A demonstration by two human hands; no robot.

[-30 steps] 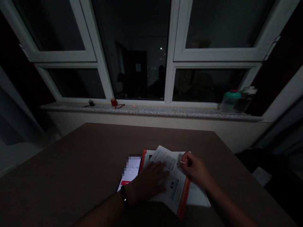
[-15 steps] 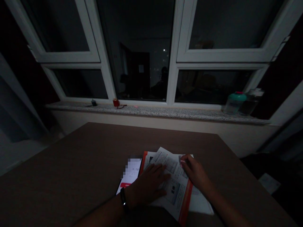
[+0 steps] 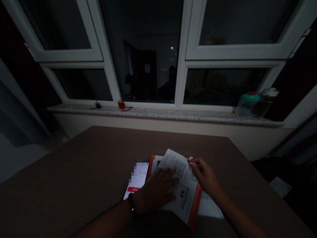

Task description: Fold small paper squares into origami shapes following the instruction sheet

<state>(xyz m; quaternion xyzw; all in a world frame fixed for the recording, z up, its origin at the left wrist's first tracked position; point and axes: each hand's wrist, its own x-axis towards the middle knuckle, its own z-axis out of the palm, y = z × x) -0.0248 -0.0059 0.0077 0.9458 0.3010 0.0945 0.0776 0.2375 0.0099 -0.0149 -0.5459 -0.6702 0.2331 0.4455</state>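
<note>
My left hand (image 3: 162, 185) lies flat on a printed page (image 3: 182, 178) of an open booklet, fingers spread. The page sits skewed over another white page, and an orange border (image 3: 195, 205) shows along its right side. My right hand (image 3: 204, 173) is closed in a pinch on a small pink and white object (image 3: 191, 161) at the page's upper right edge. Dim light hides its exact kind. Left of the booklet a phone (image 3: 140, 177) lies with its screen lit, part of it blurred out. A dark band (image 3: 132, 205) is on my left wrist.
The brown table (image 3: 81, 172) ends at a wall below a speckled sill (image 3: 168, 114). On the sill are a small red jar (image 3: 121, 104), a small dark bottle (image 3: 98, 105), a green-lidded container (image 3: 247, 104) and a clear bottle (image 3: 264, 102). More white paper (image 3: 210, 208) sticks out under the booklet.
My right hand has shifted slightly, and more of the pink and white object shows above its fingers. My left hand stays flat on the page. The whole view has tilted slightly.
</note>
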